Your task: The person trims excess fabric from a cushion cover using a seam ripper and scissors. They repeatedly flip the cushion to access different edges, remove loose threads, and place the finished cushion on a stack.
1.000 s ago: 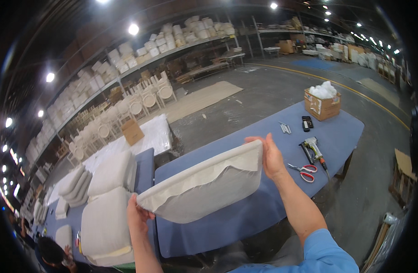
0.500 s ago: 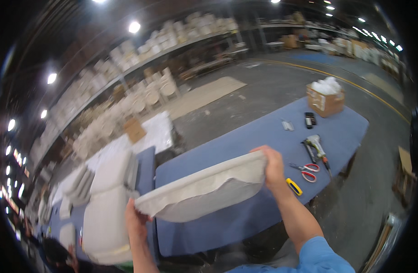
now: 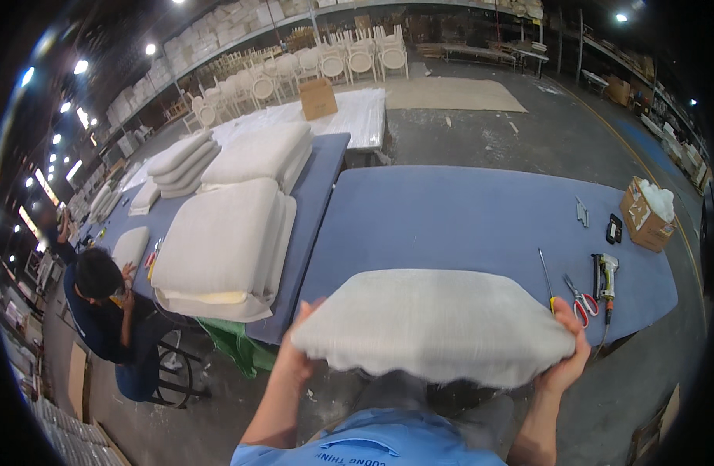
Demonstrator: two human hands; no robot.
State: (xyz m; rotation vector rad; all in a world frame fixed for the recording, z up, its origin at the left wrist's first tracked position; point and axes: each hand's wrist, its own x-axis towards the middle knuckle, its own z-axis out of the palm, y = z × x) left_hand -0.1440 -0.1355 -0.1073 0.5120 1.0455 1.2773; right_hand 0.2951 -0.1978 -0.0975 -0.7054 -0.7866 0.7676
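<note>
A light grey upholstered seat cushion (image 3: pixel 442 322) spans the gap between my two hands at the near edge of the blue padded table (image 3: pixel 450 221). Loose fabric hangs in a wavy edge along its near side. My left hand (image 3: pixel 299 342) is closed round its left end, and my right hand (image 3: pixel 567 353) grips its right end. Just beyond the right hand lie a screwdriver (image 3: pixel 546 273), red-handled scissors (image 3: pixel 578 299) and a staple gun (image 3: pixel 606 278). The fingers beneath the cushion are hidden.
Stacks of similar cushions (image 3: pixel 221 233) stand on the adjoining table to the left, where a co-worker (image 3: pixel 101 299) bends over a piece. A cardboard box (image 3: pixel 644 217) with white stuffing and a small black case (image 3: pixel 614 228) sit at the right. White chairs (image 3: pixel 334 66) fill the back.
The cushion has been turned and lowered toward me, so its smooth top now shows rather than its loose-fabric side. My view has swung left, bringing the cushion stacks and co-worker further in.
</note>
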